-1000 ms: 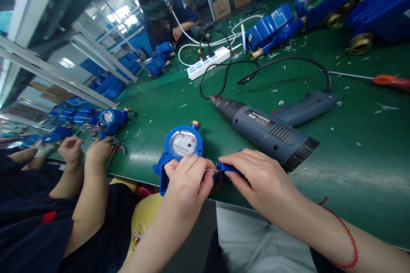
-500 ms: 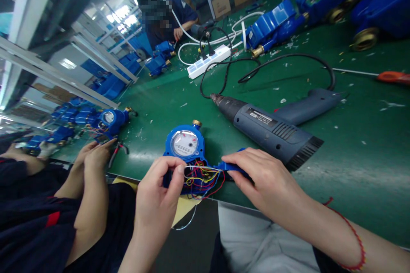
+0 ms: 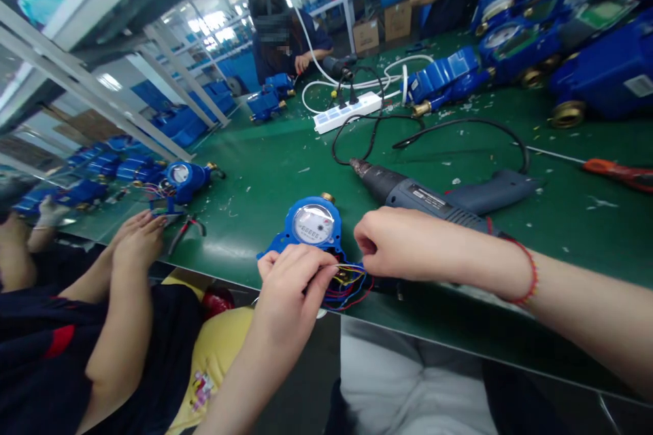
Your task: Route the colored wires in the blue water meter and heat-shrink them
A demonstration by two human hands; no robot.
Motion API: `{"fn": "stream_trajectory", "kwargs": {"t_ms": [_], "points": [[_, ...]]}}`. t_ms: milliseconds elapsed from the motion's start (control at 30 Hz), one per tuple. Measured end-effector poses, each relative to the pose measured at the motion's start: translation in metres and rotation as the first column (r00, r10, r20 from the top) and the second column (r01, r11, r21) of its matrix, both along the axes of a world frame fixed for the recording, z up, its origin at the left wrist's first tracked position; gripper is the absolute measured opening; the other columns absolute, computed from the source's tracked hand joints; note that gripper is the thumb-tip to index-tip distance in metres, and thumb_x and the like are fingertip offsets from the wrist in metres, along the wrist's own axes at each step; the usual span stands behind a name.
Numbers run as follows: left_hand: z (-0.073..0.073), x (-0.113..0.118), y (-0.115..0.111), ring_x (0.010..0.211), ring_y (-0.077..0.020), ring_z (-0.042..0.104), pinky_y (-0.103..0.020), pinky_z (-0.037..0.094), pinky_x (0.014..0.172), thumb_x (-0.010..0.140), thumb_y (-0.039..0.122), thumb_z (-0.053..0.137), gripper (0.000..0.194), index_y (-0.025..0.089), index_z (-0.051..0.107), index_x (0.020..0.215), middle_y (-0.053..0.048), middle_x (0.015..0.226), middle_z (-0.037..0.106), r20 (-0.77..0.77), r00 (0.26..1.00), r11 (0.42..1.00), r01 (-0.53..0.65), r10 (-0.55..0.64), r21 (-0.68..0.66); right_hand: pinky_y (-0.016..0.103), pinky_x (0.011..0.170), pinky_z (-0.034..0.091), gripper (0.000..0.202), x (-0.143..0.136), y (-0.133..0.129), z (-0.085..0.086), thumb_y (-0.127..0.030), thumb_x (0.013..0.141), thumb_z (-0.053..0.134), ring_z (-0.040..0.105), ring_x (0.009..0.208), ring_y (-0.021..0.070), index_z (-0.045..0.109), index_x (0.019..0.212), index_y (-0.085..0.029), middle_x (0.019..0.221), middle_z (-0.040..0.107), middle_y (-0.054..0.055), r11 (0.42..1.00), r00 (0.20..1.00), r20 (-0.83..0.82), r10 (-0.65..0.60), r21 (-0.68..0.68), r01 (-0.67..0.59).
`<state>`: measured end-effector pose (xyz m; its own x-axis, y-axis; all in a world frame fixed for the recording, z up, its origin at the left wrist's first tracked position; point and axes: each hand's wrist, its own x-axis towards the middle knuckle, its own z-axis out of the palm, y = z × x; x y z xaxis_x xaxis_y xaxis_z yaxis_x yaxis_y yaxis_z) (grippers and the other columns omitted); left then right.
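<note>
Green worktop (image 3: 270,163) here, near edge slanting down from the left towards the bottom right. Far left, a co-worker's hands (image 3: 140,238) are right up at that edge, pliers (image 3: 188,234) lying just beside them and another blue meter (image 3: 188,180) behind. Next comes a decent stretch of green surface, so the left side has some elbow room.

Then the main blue meter (image 3: 313,223), dial up, sitting close to the front edge. The left hand (image 3: 293,279) covers its lower part, thumb and fingers pinched narrow on the thin coloured wires (image 3: 349,276), which bunch near the edge.

Behind, well apart, is a white power strip (image 3: 347,114), with more open surface between it and the meter. Right hand (image 3: 395,243) is just beside the wires, fingers curled in; can't tell if it's gripping anything. It's tighter on this side: the heat gun (image 3: 408,196) lies right behind that hand and forearm, partly hidden. Over on the far right there's an orange-handled screwdriver (image 3: 607,168), with big blue units (image 3: 612,68) crowding the worktop behind it.
</note>
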<state>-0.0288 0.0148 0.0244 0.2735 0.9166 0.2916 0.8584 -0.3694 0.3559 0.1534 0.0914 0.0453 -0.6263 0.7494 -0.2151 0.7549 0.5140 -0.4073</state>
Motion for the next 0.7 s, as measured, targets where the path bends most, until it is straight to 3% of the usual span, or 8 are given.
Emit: {"fn": "stream_trajectory", "kwargs": {"t_ms": [133,233,333,433,600,700], "points": [[-0.002,-0.003,0.001,0.077,-0.0178,0.063,-0.035,0.03,0.071,0.091,0.016,0.057,0.016,0.023,0.062,0.078,0.003,0.079,0.071,0.002,0.998,0.996,-0.059,0.059,0.063,0.023,0.043,0.029,0.012,-0.01,0.012,0.011,-0.005,0.068,0.063,0.048,0.047,0.0118,0.064,0.06,-0.014,0.053,0.057,0.0,0.993,0.992,0.026,0.122,0.001,-0.122],[-0.007,-0.006,0.0,0.077,-0.0173,0.064,-0.035,0.033,0.073,0.09,0.015,0.06,0.013,0.023,0.063,0.08,0.003,0.08,0.071,0.047,0.997,0.994,-0.072,0.068,0.086,0.023,0.042,0.027,0.014,-0.009,0.009,0.005,-0.004,0.07,0.061,0.046,0.045,0.0108,0.064,0.061,-0.014,0.052,0.056,0.0,0.991,0.994,0.01,0.111,0.072,-0.111],[-0.011,-0.007,-0.003,0.077,-0.0164,0.063,-0.032,0.04,0.074,0.09,0.012,0.059,0.012,0.022,0.063,0.095,0.002,0.083,0.069,0.147,0.988,0.987,-0.07,0.048,0.147,0.023,0.043,0.028,0.015,-0.007,0.006,-0.003,-0.007,0.072,0.062,0.048,0.046,0.0106,0.063,0.06,-0.016,0.053,0.057,-0.001,0.988,0.995,-0.014,0.102,0.116,-0.1],[-0.012,-0.006,-0.011,0.084,-0.0166,0.062,-0.03,0.045,0.076,0.09,0.009,0.057,0.016,0.019,0.061,0.101,-0.002,0.089,0.067,0.199,0.98,0.968,-0.05,0.0,0.248,0.025,0.05,0.032,0.019,0.003,0.007,-0.006,-0.011,0.081,0.057,0.055,0.054,0.0134,0.065,0.064,-0.015,0.061,0.062,0.003,0.975,0.999,-0.041,0.026,0.22,-0.017],[-0.013,-0.002,-0.029,0.076,-0.0153,0.06,-0.031,0.043,0.073,0.086,0.009,0.064,0.012,0.019,0.065,0.092,-0.001,0.083,0.065,0.085,0.996,0.928,-0.034,0.003,0.37,0.03,0.068,0.04,0.018,0.069,0.024,-0.003,-0.015,0.092,0.055,0.063,0.077,0.018,0.073,0.092,-0.012,0.087,0.07,0.007,0.894,0.973,-0.154,-0.172,0.389,0.22],[-0.018,0.004,-0.037,0.073,-0.0167,0.06,-0.035,0.037,0.073,0.085,0.011,0.066,0.009,0.02,0.065,0.087,0.0,0.08,0.069,0.052,0.995,0.938,-0.095,0.082,0.333,0.032,0.075,0.04,0.022,0.128,0.037,-0.017,0.001,0.075,0.063,0.064,0.088,0.0167,0.075,0.093,-0.006,0.093,0.071,0.008,0.845,0.901,-0.17,-0.4,0.313,0.434]]}}
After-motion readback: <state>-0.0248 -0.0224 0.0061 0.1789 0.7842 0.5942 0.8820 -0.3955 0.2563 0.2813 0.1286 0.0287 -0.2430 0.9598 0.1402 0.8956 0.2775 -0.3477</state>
